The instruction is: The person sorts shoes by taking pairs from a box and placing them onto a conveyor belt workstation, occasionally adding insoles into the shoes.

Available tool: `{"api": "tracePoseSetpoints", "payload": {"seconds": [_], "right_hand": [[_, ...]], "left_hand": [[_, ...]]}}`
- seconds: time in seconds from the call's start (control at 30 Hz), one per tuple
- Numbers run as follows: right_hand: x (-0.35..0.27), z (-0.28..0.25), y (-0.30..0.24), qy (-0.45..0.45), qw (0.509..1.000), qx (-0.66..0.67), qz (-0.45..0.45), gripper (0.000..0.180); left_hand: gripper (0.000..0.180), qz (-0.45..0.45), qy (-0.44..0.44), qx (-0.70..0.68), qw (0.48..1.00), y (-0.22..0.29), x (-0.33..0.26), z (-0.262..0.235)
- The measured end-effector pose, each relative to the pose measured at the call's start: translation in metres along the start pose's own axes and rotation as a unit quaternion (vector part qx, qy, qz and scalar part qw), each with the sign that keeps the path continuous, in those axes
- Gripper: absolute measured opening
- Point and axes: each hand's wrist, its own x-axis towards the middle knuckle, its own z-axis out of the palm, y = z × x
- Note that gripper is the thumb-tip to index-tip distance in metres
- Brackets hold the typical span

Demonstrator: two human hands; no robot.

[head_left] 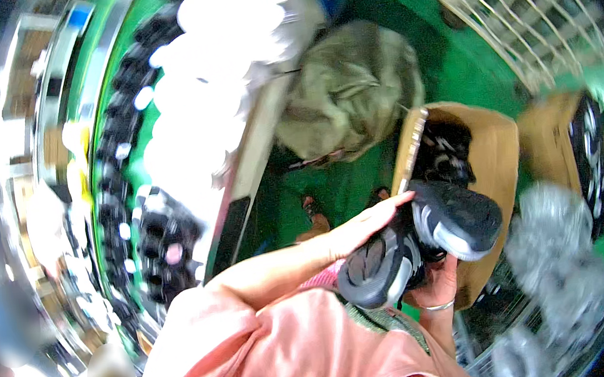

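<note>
A pair of black, grey and white sneakers is held up in front of my chest. One sneaker (464,217) is on the right, over the edge of a cardboard box, and the other sneaker (375,274) hangs nearer my shirt. My left hand (370,224) reaches over from the left, its fingers closed at the upper side of the pair; part of the grip is hidden behind the shoes. From below, my right hand (437,286), with a bracelet on its wrist, is wrapped round the pair's lower side. Dark shoes (445,154) lie in the cardboard box (493,136) behind.
A second carton (548,136) and clear plastic bags (563,254) are on the right. A large khaki sack (350,92) stands ahead, with a white wire rack (520,3) beyond. On the left, a bench holds white bundles (212,71) beside rows of black items (126,165).
</note>
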Motion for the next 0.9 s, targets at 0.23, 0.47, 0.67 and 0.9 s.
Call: {"api": "tracePoseSetpoints", "payload": {"seconds": [0.23,0.47,0.67,0.9], "right_hand": [[0.03,0.129,0.095,-0.12,0.93,-0.314,0.149,0.053],[0.049,0.233,0.183,-0.263,0.658,-0.633,0.312,0.037],[0.045,0.291,0.266,-0.432,0.02,-0.901,-0.002,0.035],[0.042,0.284,0.312,-0.413,-0.127,-0.863,-0.26,0.02]], "left_hand": [[0.065,0.204,0.167,-0.155,0.952,0.026,-0.113,-0.065],[0.06,0.256,0.219,-0.336,0.88,0.078,-0.251,-0.072],[0.075,0.347,0.141,-0.393,0.84,0.068,-0.292,-0.113],[0.068,0.347,0.139,-0.491,0.787,0.074,-0.31,-0.125]]}}
